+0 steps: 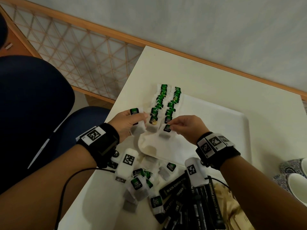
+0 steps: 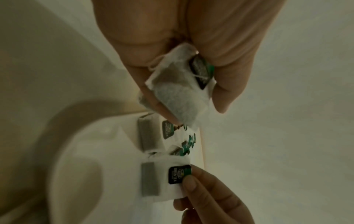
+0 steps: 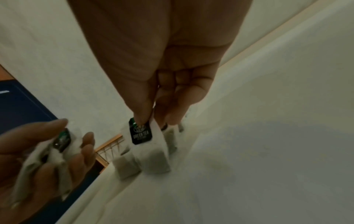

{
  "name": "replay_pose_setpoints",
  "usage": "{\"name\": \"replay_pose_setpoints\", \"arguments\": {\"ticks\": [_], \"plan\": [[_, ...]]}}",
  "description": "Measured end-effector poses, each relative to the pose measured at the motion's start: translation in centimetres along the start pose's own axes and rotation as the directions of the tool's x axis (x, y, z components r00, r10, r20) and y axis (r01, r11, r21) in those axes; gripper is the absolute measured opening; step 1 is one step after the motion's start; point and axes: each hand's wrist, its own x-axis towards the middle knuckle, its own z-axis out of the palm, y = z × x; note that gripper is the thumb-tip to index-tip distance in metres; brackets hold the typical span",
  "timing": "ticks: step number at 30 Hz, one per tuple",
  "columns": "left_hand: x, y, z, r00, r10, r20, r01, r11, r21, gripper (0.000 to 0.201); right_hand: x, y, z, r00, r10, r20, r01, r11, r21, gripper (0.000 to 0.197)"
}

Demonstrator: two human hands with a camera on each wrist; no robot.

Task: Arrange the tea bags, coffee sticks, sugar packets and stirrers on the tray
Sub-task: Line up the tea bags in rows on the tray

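Two rows of green-tagged tea bags (image 1: 166,103) lie on the left part of the white tray (image 1: 232,123). My left hand (image 1: 127,122) grips a small bunch of tea bags (image 2: 180,92) just left of the rows, above the tray's near-left corner. My right hand (image 1: 186,127) pinches one tea bag (image 1: 167,130) by its green tag (image 3: 140,133) at the near end of the right row, its pouch touching the tray. Loose tea bags (image 1: 141,185), black coffee sticks (image 1: 191,196) and brown packets (image 1: 230,206) lie on the table in front of the tray.
The cream table (image 1: 199,68) ends at its left edge beside a dark blue chair (image 1: 33,100). Patterned cups (image 1: 295,180) stand at the right edge. Behind are a wooden lattice screen (image 1: 74,52) and a pale wall.
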Motion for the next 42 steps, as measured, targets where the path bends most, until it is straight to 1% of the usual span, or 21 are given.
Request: {"name": "replay_pose_setpoints", "arguments": {"ticks": [3,5,8,10,13,15,17,18,20,21,22,24,25,26,29,33,36,38,39,41,42], "plan": [[-0.2,0.2,0.2,0.999,-0.03,0.018,0.03,1.0,0.003,0.015,0.5,0.6,0.0,0.998,0.031,-0.049,-0.031,1.0,-0.004,0.011],[-0.2,0.2,0.5,0.999,-0.036,-0.032,0.036,0.999,0.0,0.016,0.8,0.6,0.1,0.998,0.033,-0.057,-0.034,0.999,-0.002,0.011],[0.0,0.1,1.0,0.994,-0.021,-0.11,0.028,0.998,0.06,0.021,1.1,0.5,0.4,0.997,0.029,-0.074,-0.03,0.999,-0.012,0.013],[0.1,0.1,1.3,0.994,-0.015,-0.11,0.023,0.998,0.064,0.022,1.1,0.4,0.6,0.991,-0.011,-0.13,0.005,0.999,-0.045,0.014],[0.2,0.2,1.3,0.991,0.02,-0.135,-0.012,0.998,0.056,0.021,0.5,-0.4,0.7,0.972,-0.112,-0.205,0.094,0.991,-0.095,0.015],[0.1,0.4,1.1,0.986,0.054,-0.158,-0.047,0.998,0.049,0.019,-0.2,-1.5,1.2,0.973,-0.178,-0.147,0.164,0.981,-0.106,0.015],[-0.3,0.8,0.4,0.983,0.084,-0.163,-0.07,0.994,0.087,0.016,-0.8,-2.9,1.9,0.974,-0.228,-0.016,0.223,0.963,-0.154,0.015],[-0.6,0.9,-0.1,0.983,0.086,-0.162,-0.065,0.989,0.133,0.014,-0.9,-3.5,2.3,0.971,-0.237,0.041,0.241,0.955,-0.173,0.015],[-1.5,1.0,-1.4,0.986,0.083,-0.146,-0.038,0.956,0.29,0.013,-1.0,-4.4,2.9,0.967,-0.236,0.097,0.249,0.956,-0.157,0.015],[-1.9,1.0,-2.2,0.988,0.084,-0.131,-0.025,0.916,0.4,0.012,-1.0,-4.7,3.1,0.966,-0.236,0.108,0.249,0.959,-0.133,0.016],[-2.3,0.9,-2.9,0.989,0.088,-0.117,-0.015,0.855,0.518,0.012,-0.9,-5.0,3.3,0.964,-0.238,0.117,0.252,0.961,-0.117,0.016],[-3.0,0.4,-4.2,0.992,0.097,-0.085,-0.003,0.677,0.736,0.017,-0.8,-5.3,3.6,0.962,-0.237,0.135,0.253,0.96,-0.117,0.015],[-3.2,0.1,-4.9,0.993,0.092,-0.077,0.009,0.583,0.812,0.021,-0.8,-5.3,3.7,0.962,-0.234,0.14,0.251,0.961,-0.12,0.015],[-3.5,-0.3,-5.4,0.993,0.084,-0.081,0.027,0.514,0.858,0.024,-0.8,-5.4,3.8,0.962,-0.233,0.14,0.25,0.961,-0.122,0.014],[-4.2,-1.3,-6.3,0.991,0.053,-0.121,0.089,0.416,0.905,0.029,-0.9,-5.3,3.9,0.964,-0.233,0.131,0.25,0.959,-0.133,0.013],[-4.8,-2.1,-6.1,0.993,0.041,-0.107,0.094,0.246,0.965,0.032,-1.2,-5.0,4.0,0.964,-0.231,0.131,0.249,0.958,-0.143,0.013],[-4.7,-2.2,-5.5,0.996,0.034,-0.087,0.079,0.188,0.979,0.033,-1.7,-4.8,4.1,0.964,-0.233,0.126,0.25,0.958,-0.14,0.014],[-4.5,-2.0,-4.9,0.997,0.024,-0.079,0.072,0.212,0.975,0.033,-2.0,-4.7,4.1,0.964,-0.235,0.122,0.25,0.959,-0.135,0.014],[-4.4,-1.9,-4.5,0.997,0.019,-0.079,0.071,0.269,0.96,0.036,-2.1,-4.7,4.0,0.963,-0.241,0.122,0.257,0.957,-0.134,0.013],[-4.2,-1.5,-3.8,0.997,0.002,-0.08,0.071,0.454,0.888,0.041,-2.4,-4.7,3.9,0.957,-0.257,0.138,0.273,0.955,-0.118,0.013],[-4.1,-1.2,-3.4,0.997,-0.015,-0.082,0.077,0.552,0.83,0.043,-2.6,-4.8,3.9,0.953,-0.261,0.154,0.278,0.955,-0.1,0.017]]}}
